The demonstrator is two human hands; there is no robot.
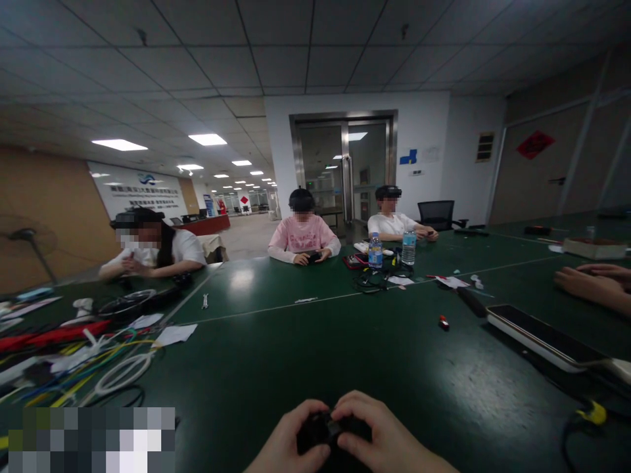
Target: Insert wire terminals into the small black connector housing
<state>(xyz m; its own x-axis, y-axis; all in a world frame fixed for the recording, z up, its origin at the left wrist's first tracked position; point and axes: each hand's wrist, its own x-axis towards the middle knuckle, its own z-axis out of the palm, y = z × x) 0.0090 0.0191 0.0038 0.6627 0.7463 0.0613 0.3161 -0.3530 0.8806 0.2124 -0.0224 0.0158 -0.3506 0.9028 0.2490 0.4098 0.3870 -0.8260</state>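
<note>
Both my hands meet low in the middle of the head view, just over the table's near part. Between them is a small black object (320,428) with a greyish piece near its centre; its exact kind is too dark to make out. My left hand (290,437) curls around its left side, thumb underneath and fingers over the top. On the other side, my right hand (377,430) grips it with thumb and bent fingers close to the greyish piece. The fingers cover much of the object.
The green table (276,341) spreads ahead. Tangled cables (123,371) lie left, a wrench (205,301) farther off. A black-topped device (547,335) and small red item (444,322) lie right, bottles (375,251) beyond. Several people sit around; another person's hands (591,282) rest at right.
</note>
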